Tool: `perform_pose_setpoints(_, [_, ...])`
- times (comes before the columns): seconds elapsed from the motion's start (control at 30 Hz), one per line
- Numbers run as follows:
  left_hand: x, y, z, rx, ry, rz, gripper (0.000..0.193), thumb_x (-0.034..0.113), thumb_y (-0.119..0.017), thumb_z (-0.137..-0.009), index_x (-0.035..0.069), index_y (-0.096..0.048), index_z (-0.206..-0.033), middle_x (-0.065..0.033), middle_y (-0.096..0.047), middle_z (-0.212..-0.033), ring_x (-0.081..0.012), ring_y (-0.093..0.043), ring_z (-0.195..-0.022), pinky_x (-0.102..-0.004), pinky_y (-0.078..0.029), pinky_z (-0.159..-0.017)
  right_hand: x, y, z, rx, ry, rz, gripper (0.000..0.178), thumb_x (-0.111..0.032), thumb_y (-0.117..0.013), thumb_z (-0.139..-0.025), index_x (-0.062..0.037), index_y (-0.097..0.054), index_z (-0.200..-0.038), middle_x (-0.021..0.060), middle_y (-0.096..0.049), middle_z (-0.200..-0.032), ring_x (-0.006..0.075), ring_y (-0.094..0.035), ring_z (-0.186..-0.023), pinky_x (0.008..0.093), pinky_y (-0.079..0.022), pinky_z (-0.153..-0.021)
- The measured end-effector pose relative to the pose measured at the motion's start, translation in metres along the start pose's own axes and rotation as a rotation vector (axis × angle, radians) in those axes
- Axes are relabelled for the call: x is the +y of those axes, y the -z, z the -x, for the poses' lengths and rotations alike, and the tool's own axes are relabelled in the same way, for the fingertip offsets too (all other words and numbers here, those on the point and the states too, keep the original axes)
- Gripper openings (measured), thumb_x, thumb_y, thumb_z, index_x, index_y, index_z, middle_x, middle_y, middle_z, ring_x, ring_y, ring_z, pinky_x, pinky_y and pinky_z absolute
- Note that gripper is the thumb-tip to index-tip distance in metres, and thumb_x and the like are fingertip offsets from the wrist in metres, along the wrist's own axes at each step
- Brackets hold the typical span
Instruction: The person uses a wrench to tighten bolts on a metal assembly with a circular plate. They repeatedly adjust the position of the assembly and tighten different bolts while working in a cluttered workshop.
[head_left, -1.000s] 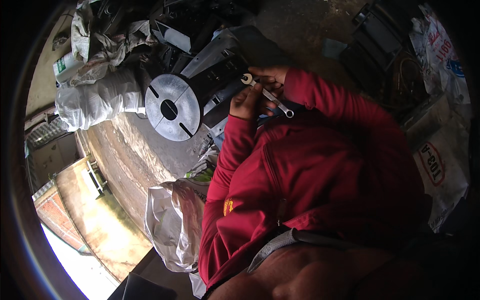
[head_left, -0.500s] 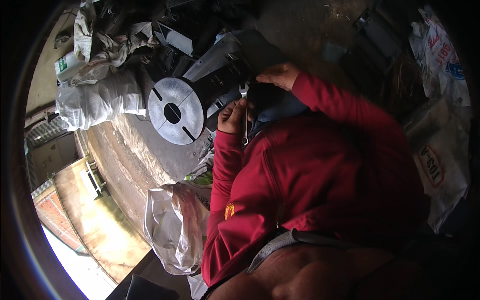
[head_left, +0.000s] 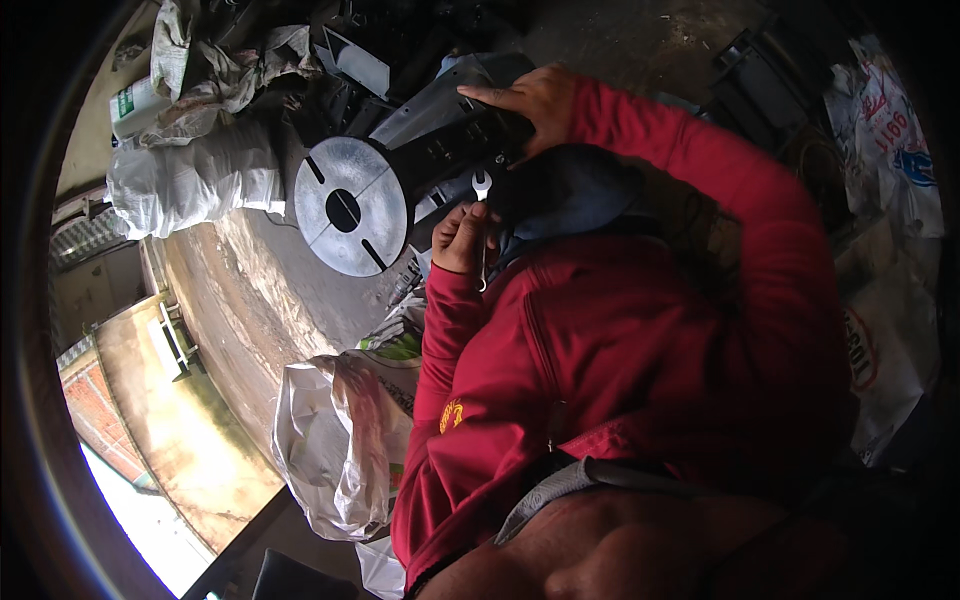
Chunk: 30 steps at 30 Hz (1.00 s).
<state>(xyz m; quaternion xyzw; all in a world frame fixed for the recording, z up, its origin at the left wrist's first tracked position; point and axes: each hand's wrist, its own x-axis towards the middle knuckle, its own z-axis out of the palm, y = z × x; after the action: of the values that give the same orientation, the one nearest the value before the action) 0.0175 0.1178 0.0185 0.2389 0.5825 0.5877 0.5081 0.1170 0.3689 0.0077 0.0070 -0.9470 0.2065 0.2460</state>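
My left hand point(head_left: 460, 238) is closed round the shaft of a combination spanner point(head_left: 482, 186), its open-ended jaw pointing up and the other end showing below the fingers. My right hand point(head_left: 540, 105) grips the near end of a dark metal post point(head_left: 440, 148), one digit stretched out along its top edge; its other fingers are partly hidden. At the far end of the post is a round silver plate point(head_left: 325, 222) with a central hole and two slots. A small bolt or nut point(head_left: 500, 159) shows on the post, just above the spanner's jaw.
A flat grey metal plate point(head_left: 425, 105) lies behind the post. White plastic-wrapped bundles point(head_left: 200, 180) stand at the left, and a white sack point(head_left: 330, 450) sits beside my left arm. Dark metal parts point(head_left: 755, 85) and printed plastic bags point(head_left: 885, 150) are at the right.
My right hand has moved left and up onto the end of the post. The spanner, still in my left hand, has shifted slightly and its jaw has turned.
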Motion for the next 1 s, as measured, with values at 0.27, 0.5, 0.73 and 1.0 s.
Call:
perform_pose_setpoints(0.27, [-0.002,-0.017,0.001,-0.060,-0.107,-0.055,0.026,0.027,-0.053,-0.095,0.002,-0.060,-0.089,-0.0020,-0.056,-0.058,-0.0074,-0.045,-0.044,-0.0203,-0.032,-0.042,0.005,-0.012,0.001,0.109,0.052,-0.060,0.095,-0.048,-0.079,-0.056,-0.0158,-0.040,-0.136,0.0134,-0.064,-0.073,0.0311,-0.065,-0.068,0.0407,-0.053,-0.063])
perform_pose_setpoints(0.5, [0.005,-0.025,0.005,-0.046,-0.007,-0.107,0.025,0.025,-0.053,-0.096,0.001,-0.057,-0.092,-0.0057,-0.059,-0.064,-0.0109,-0.055,-0.054,-0.0202,-0.039,-0.051,0.000,-0.009,0.003,0.091,0.011,-0.024,0.093,-0.044,-0.080,-0.055,-0.0159,-0.042,-0.135,0.0132,-0.065,-0.074,0.0305,-0.066,-0.068,0.0399,-0.053,-0.062])
perform_pose_setpoints(0.73, [0.011,-0.034,-0.002,0.012,-0.052,0.030,0.025,0.026,-0.052,-0.096,0.002,-0.057,-0.101,-0.0074,-0.063,-0.068,-0.0117,-0.058,-0.054,-0.0210,-0.043,-0.051,0.002,-0.010,0.002,0.089,-0.013,-0.014,0.094,-0.045,-0.080,-0.054,-0.0191,-0.041,-0.136,0.0128,-0.063,-0.067,0.0315,-0.065,-0.064,0.0411,-0.053,-0.061])
perform_pose_setpoints(1.0, [0.016,-0.057,-0.010,-0.071,0.105,0.006,0.025,0.024,-0.054,-0.095,0.004,-0.050,-0.108,-0.0111,-0.067,-0.079,-0.0118,-0.060,-0.053,-0.0212,-0.044,-0.042,0.011,-0.015,0.004,0.036,-0.059,-0.033,0.091,-0.047,-0.078,-0.058,-0.0219,-0.040,-0.137,0.0121,-0.065,-0.071,0.0325,-0.065,-0.065,0.0411,-0.053,-0.061])
